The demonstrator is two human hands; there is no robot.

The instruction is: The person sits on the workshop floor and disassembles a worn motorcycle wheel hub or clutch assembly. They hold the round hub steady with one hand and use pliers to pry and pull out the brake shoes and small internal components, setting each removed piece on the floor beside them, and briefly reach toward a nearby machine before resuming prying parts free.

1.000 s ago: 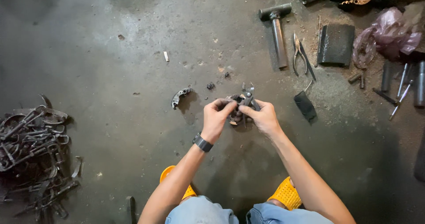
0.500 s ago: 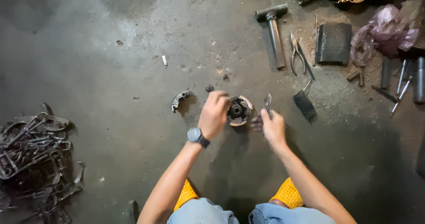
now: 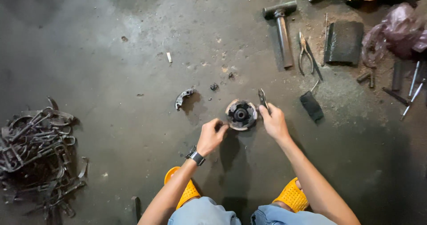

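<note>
Two hands (image 3: 212, 135) (image 3: 275, 122), round grimy clutch hub (image 3: 240, 114), pliers (image 3: 262, 98)

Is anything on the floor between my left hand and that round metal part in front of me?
Nothing visible. The left hand sits right at the lower left edge of the round metal part, with bare concrete around it. The curved metal piece lies off to the left, apart.

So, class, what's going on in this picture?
A person squats on a concrete floor over a round metal part. The left hand touches its edge, fingers curled. The right hand holds small pliers beside it. A curved metal piece lies apart to the left; a hammer lies farther off.
</note>
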